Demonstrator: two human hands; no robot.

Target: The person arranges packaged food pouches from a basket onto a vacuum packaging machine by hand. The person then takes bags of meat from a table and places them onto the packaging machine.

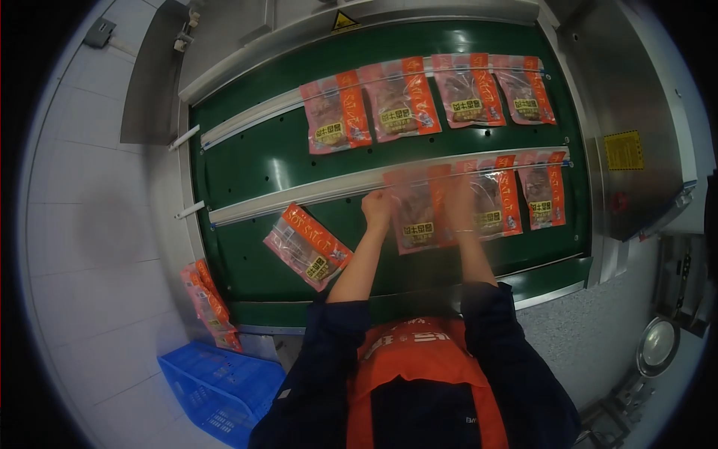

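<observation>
Closest is the orange apron (422, 352) on the person. A blue basket (217, 385) sits low, off the near left corner of the green tabletop (247, 284). Just above it, a few orange and pink packs (209, 307) sit bunched at that corner.

Farther in, one loose pack (308, 247) lies tilted near the left part of the near edge.

The left hand (376, 211) is at the far left corner of the middle pack (420, 217). Its fingers are curled in close, but I cannot tell if they pinch the pack. The right hand (461, 206) is blurry, at the other side of the same pack, so I cannot tell how its fingers are. The middle pack lies between the hands, with its top by the near metal bar (299, 200). Two more packs (544, 194) lie in that row, toward the right edge.

Past them, four packs (399, 105) lie in a row with their tops at the far metal bar (254, 120). Beyond the far edge is a yellow warning sign (345, 21).
</observation>
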